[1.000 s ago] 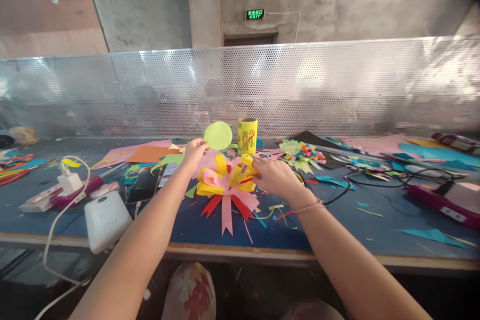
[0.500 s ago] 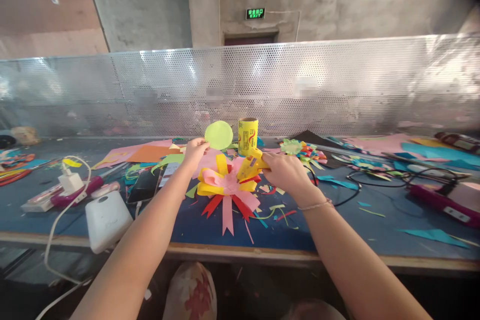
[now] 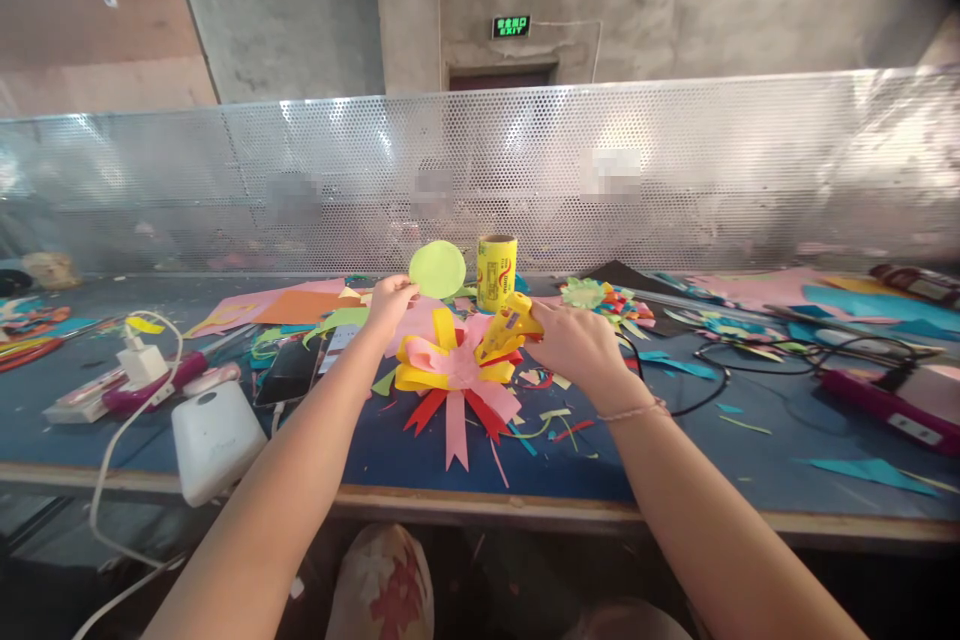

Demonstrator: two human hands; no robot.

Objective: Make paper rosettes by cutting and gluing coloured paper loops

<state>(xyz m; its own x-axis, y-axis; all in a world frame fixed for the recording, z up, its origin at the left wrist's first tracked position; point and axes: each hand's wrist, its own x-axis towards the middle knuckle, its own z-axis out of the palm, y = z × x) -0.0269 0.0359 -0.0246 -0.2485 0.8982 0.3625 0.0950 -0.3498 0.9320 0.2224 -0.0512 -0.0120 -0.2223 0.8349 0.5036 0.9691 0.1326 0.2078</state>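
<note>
My left hand [image 3: 391, 302] pinches the lower left edge of a light green paper disc [image 3: 438, 270], held up above the table. My right hand [image 3: 576, 345] grips a yellow glue gun [image 3: 511, 328], its nozzle tilted down and left over a paper flower [image 3: 459, 368]. Pink, yellow and red strips make up the flower, looped on top, with notched tails spreading toward me. Whether the nozzle touches the paper I cannot tell. Behind the gun stands a yellow printed tube [image 3: 496, 272], upright. A black cord [image 3: 679, 410] runs beside my right wrist.
On the left lie a white power adapter [image 3: 216, 442], a purple power strip [image 3: 154, 388] and a dark phone [image 3: 289, 372]. Paper sheets [image 3: 304, 306] and scraps cover the back. Another purple strip [image 3: 889, 410] lies right. A perforated metal screen [image 3: 675, 180] borders the table.
The glue gun has shifted slightly up and to the right with my right hand. My left hand and the green disc stay in place.
</note>
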